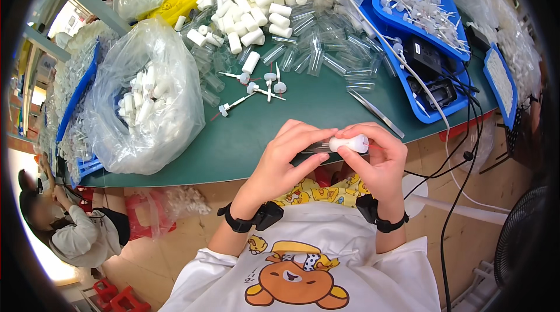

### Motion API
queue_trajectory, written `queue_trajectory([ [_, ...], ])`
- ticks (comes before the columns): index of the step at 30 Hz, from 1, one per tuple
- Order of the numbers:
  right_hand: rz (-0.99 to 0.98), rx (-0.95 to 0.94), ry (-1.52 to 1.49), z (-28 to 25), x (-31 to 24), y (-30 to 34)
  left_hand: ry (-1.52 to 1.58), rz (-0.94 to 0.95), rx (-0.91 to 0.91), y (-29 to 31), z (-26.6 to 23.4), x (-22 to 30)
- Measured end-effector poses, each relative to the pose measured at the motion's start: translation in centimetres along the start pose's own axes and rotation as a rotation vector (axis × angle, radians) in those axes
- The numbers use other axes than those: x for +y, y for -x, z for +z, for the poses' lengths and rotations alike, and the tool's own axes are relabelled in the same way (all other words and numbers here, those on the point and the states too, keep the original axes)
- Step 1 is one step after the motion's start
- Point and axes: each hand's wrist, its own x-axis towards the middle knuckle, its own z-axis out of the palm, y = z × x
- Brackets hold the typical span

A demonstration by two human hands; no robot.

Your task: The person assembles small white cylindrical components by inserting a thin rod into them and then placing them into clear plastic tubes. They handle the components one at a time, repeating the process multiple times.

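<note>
At the table's front edge, my left hand (286, 157) has its thumb and fingers closed around a clear plastic tube (317, 148). My right hand (382, 151) pinches a white cylindrical piece (354, 144) at the tube's right end. The two parts lie in line; my fingers partly hide where they meet. A thin red strand shows by the white piece's right end. On the green table ahead lie several white stems with round discs and red tips (269, 77). A pair of metal tweezers (376, 114) lies beyond my right hand.
A large pile of white cylinders (251, 14) and loose clear tubes (315, 49) covers the far table. An open plastic bag (146, 149) of white parts stands left. Blue trays (455, 44) and cables (466, 154) are at right. Another person (87, 230) sits at left.
</note>
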Motion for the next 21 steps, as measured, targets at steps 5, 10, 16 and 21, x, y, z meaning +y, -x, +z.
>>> queue_trajectory([
  [5, -0.052, -0.114, 0.108, -0.5, 0.0, -0.9, 0.071, -0.033, -0.039, 0.3, 0.0, -0.4],
  [10, 0.102, -0.094, -0.153, 0.5, -0.1, -1.0, 0.153, -0.018, -0.011, 0.6, -0.3, -0.6],
  [16, 0.085, -0.042, -0.089, 2.1, 0.3, -0.9, 0.478, -0.244, 0.188, 1.2, 0.6, -0.4],
  [21, 0.194, -0.14, -0.167, 1.5, 0.6, -1.2, 0.283, -0.151, 0.175, 1.3, 0.3, -0.8],
])
